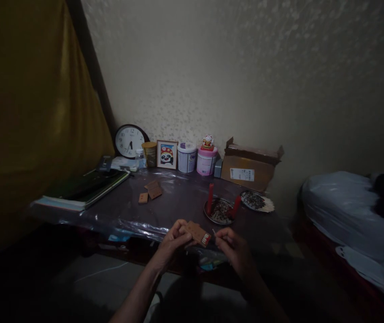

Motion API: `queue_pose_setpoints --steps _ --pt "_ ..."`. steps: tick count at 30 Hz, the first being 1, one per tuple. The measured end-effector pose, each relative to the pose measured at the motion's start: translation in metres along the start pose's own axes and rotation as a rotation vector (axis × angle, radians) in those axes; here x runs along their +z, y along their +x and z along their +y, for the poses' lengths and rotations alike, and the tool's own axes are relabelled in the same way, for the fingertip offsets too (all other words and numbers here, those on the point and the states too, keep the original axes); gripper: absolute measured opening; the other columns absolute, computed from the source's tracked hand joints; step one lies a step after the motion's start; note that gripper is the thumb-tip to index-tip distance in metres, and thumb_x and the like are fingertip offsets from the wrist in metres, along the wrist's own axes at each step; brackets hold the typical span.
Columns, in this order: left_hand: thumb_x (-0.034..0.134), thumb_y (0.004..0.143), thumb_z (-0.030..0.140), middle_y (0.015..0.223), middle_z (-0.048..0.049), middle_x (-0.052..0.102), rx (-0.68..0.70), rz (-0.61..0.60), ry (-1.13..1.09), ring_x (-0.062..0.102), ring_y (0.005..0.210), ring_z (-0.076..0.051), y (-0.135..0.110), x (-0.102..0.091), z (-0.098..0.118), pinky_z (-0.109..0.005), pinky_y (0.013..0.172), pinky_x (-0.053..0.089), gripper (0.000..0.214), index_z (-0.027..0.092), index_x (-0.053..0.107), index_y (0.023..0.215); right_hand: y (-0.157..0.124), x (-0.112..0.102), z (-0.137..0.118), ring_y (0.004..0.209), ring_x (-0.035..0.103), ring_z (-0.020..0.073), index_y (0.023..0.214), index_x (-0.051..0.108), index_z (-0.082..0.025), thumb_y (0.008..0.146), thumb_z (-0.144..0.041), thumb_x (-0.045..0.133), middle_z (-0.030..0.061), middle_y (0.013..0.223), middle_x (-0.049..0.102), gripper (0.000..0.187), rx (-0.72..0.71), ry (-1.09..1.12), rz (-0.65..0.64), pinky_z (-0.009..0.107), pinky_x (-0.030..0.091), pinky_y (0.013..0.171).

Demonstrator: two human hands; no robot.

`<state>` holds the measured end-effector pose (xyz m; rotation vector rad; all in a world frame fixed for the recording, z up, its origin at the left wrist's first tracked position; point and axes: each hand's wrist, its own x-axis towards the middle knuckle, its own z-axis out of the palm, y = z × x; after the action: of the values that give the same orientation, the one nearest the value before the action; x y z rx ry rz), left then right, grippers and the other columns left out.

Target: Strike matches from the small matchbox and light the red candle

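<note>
Between the fingers and thumb of my left hand (177, 237) is a brown cardboard matchbox (196, 230), its right end open with several match ends showing. Just right of that end, my right hand (229, 242) pinches a thin matchstick (214, 233), which is apart from the box. Beyond my hands sits a round metal plate (217, 221) with dark and pale bits on it. Two red candles stand on it, an upright left candle (210, 197) and a leaning right candle (236, 206). I see no flame.
Used-looking matchsticks fill another plate (255, 201) at the right. More small brown boxes (154, 190) lie left of centre. Along the wall stand a clock (130, 140), a panda picture (167, 154), canisters (187, 160) and a cardboard box (249, 168). Plastic film covers the table (178, 202).
</note>
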<state>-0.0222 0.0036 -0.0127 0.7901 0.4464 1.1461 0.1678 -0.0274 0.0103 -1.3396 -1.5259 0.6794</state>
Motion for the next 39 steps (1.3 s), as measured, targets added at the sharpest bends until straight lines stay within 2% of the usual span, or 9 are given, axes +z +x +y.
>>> queue_pose_setpoints --steps 4,9,13,17,24,30,35,39 --pt "0.070 0.067 0.021 0.091 -0.0018 0.064 -0.009 -0.013 -0.012 0.061 0.086 -0.017 0.000 0.002 0.000 -0.028 0.074 0.048 0.024 0.021 0.054 0.085 -0.003 0.006 -0.006 0.057 0.060 0.0145 0.071 0.056 -0.020 0.075 -0.040 0.058 -0.0004 0.062 0.063 0.020 -0.034 0.016 -0.007 0.023 0.048 0.053" --pt "0.067 0.071 0.021 0.098 -0.0052 0.065 -0.008 -0.034 -0.042 0.062 0.087 -0.019 0.000 0.001 0.000 -0.027 0.071 0.047 0.025 0.021 0.054 0.092 -0.004 0.010 -0.003 0.066 0.062 0.0159 0.070 0.053 -0.021 0.076 -0.045 0.057 0.0011 0.069 0.062 0.026 -0.116 0.039 0.002 0.025 0.051 0.063" --pt "0.066 0.072 0.020 0.098 -0.0072 0.065 -0.021 -0.045 -0.060 0.061 0.091 -0.022 0.000 0.000 -0.001 -0.033 0.075 0.047 0.033 0.022 0.054 0.102 -0.005 0.010 0.001 0.068 0.062 0.0156 0.073 0.051 -0.021 0.079 -0.042 0.056 0.0005 0.070 0.059 0.022 -0.137 0.045 -0.036 0.025 0.051 0.065" --pt "0.065 0.073 0.021 0.098 -0.0089 0.065 -0.019 -0.050 -0.084 0.060 0.092 -0.023 0.000 0.002 -0.001 -0.036 0.077 0.047 0.031 0.020 0.056 0.103 -0.006 0.011 0.003 0.071 0.062 0.0154 0.074 0.052 -0.021 0.081 -0.036 0.056 0.0005 0.073 0.058 0.017 -0.192 0.022 -0.036 0.024 0.051 0.066" --pt "0.061 0.077 0.019 0.099 -0.0106 0.065 -0.049 -0.042 -0.151 0.062 0.088 -0.020 -0.001 0.008 -0.001 -0.034 0.079 0.046 0.028 0.017 0.055 0.104 -0.008 0.018 0.002 0.070 0.061 0.0146 0.075 0.054 -0.021 0.081 -0.030 0.056 0.0009 0.075 0.060 0.010 -0.331 -0.024 0.087 0.022 0.052 0.065" --pt "0.057 0.079 0.018 0.099 -0.0099 0.065 -0.079 -0.084 -0.141 0.063 0.086 -0.019 -0.003 0.009 -0.005 -0.032 0.077 0.047 0.026 0.018 0.055 0.105 -0.009 0.023 -0.001 0.070 0.061 0.0142 0.077 0.054 -0.022 0.081 -0.025 0.056 0.0010 0.075 0.061 0.006 -0.414 -0.063 0.155 0.022 0.051 0.062" --pt "0.058 0.078 0.019 0.102 -0.0107 0.063 -0.075 -0.065 -0.114 0.061 0.086 -0.018 -0.001 0.009 -0.008 -0.029 0.074 0.047 0.027 0.015 0.058 0.105 -0.009 0.026 0.001 0.069 0.060 0.0138 0.078 0.052 -0.022 0.081 -0.022 0.055 0.0006 0.075 0.060 0.004 -0.404 -0.054 0.152 0.022 0.050 0.062" --pt "0.062 0.075 0.019 0.095 -0.0092 0.062 -0.050 -0.022 -0.090 0.060 0.084 -0.017 0.001 0.010 -0.009 -0.028 0.073 0.047 0.030 0.014 0.060 0.104 -0.009 0.026 0.003 0.071 0.059 0.0148 0.078 0.052 -0.022 0.082 -0.023 0.054 0.0014 0.076 0.059 0.005 -0.377 -0.081 0.136 0.024 0.050 0.064"
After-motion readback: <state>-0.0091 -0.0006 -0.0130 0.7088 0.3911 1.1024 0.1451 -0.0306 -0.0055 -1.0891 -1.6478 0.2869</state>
